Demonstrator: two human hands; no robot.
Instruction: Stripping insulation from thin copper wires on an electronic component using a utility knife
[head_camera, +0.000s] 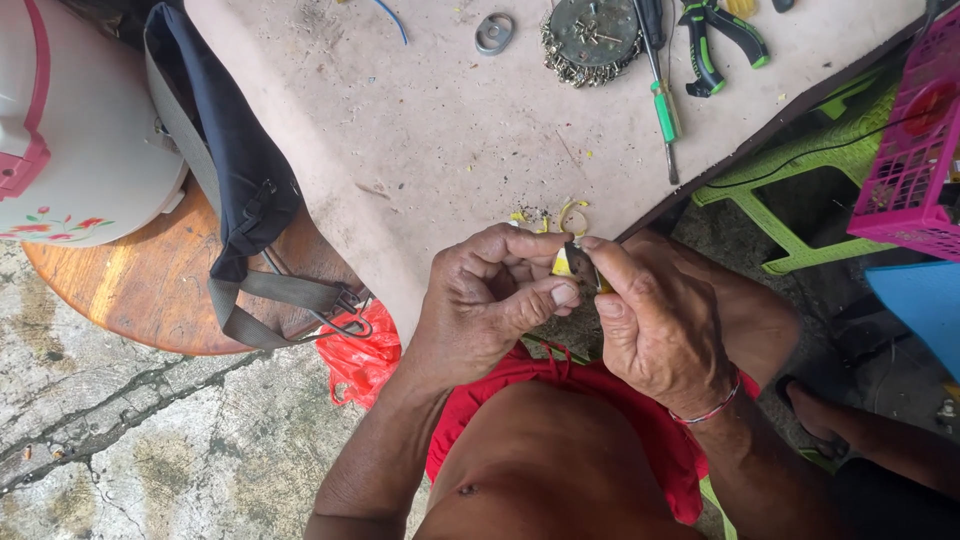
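- Dark metal, small and flat, is the piece (578, 255) pinched between both hands just off the near edge of the surface (440, 130), with something yellow against it.
- Left hand (490, 300) curls tight, thumb and forefinger closed on the piece; right hand (655, 325) grips it from the other side, fingers (610, 262) narrow on it.
- Step in hand looks like fine working or stripping of the piece; a further move would call for a steady pinch and small, careful force.
- Yellow shavings (572, 212) lie on the surface just beyond the hands.
- Farther off: a green-handled screwdriver (662, 100), green-handled pliers (715, 40), a round metal disc (590, 38), a washer (494, 32).
- Left: a dark bag (225, 150) on a round wooden stool (150, 290), beside a white cooker (70, 130).
- Right: a pink basket (910, 150). Nothing blocks the hands.
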